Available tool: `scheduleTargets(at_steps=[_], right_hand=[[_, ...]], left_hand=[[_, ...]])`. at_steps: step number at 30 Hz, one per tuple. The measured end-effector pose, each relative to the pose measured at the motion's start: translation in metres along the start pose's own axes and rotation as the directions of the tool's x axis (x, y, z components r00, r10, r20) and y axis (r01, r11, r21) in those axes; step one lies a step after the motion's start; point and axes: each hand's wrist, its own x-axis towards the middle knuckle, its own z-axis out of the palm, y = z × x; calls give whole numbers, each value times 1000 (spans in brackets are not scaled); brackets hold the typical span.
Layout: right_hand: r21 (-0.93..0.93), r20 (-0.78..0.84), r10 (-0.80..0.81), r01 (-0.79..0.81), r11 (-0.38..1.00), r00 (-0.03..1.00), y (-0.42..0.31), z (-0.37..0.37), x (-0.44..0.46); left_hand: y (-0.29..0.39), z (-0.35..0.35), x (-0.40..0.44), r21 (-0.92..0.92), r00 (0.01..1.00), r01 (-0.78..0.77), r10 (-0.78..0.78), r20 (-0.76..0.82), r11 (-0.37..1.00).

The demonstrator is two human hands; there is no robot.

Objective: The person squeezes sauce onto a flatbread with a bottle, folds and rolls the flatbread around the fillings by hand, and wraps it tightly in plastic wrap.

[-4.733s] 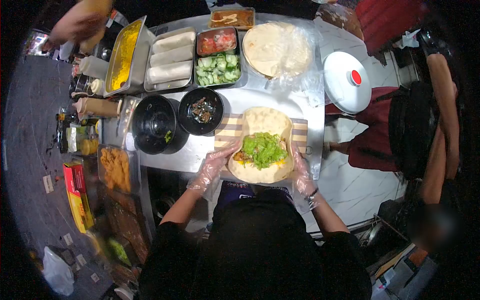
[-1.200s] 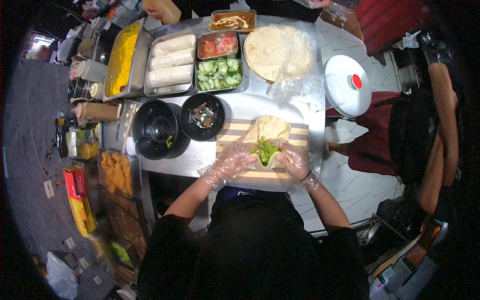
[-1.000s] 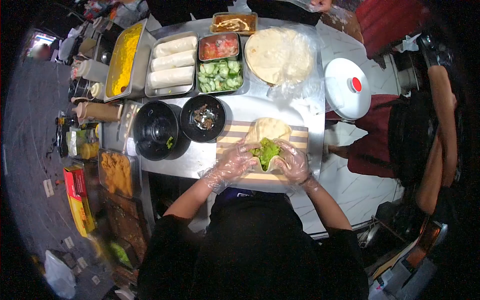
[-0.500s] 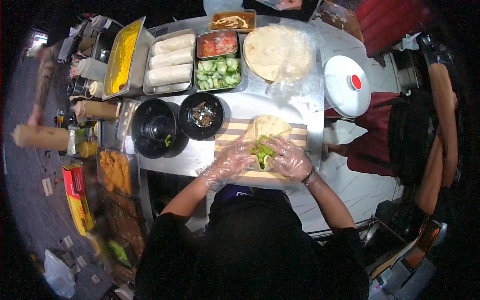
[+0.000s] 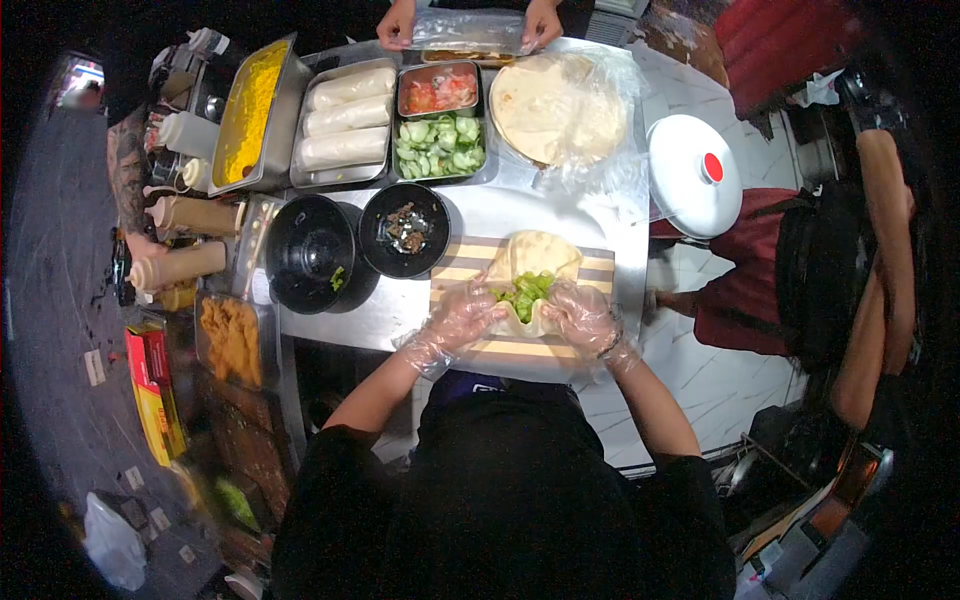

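Left hand point(image 5: 465, 318): my grip pinches flatbread point(image 5: 545, 255), near frame centre.
Right hand point(image 5: 583, 318): likewise.
Greens point(image 5: 525, 294): mid-fold, I judge; next needs tucking.

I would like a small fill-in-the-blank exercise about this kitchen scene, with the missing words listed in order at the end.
1. The leafy filling between the left hand and the right hand is ____ in colour.
2. The board under the flatbread has a pattern of ____.
3. The number of white rolls in the metal tray is ____.
4. The knob on the white lid is ____ in colour.

Missing words: green; stripes; three; red.
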Motion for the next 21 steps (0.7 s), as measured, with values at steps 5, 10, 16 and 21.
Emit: scheduleTargets(at_steps=[5, 10, 16, 21], right_hand=[[-13, 64, 10, -10, 1000, 998, -10, -6, -5], [57, 5, -67, 66, 996, 998, -19, -22, -4], [-21, -197, -290, 292, 956, 936, -9, -12, -3], [-178, -173, -401, 372, 911, 899, -14, -21, -3]], left_hand=[[12, -9, 5, 44, 988, -150, 148, 37, 988], [24, -22, 16, 166, 961, -240, 210, 180, 956], [19, -22, 22, 226, 940, -268, 203, 274, 937], [7, -10, 16, 181, 969, -151, 109, 223, 972]])
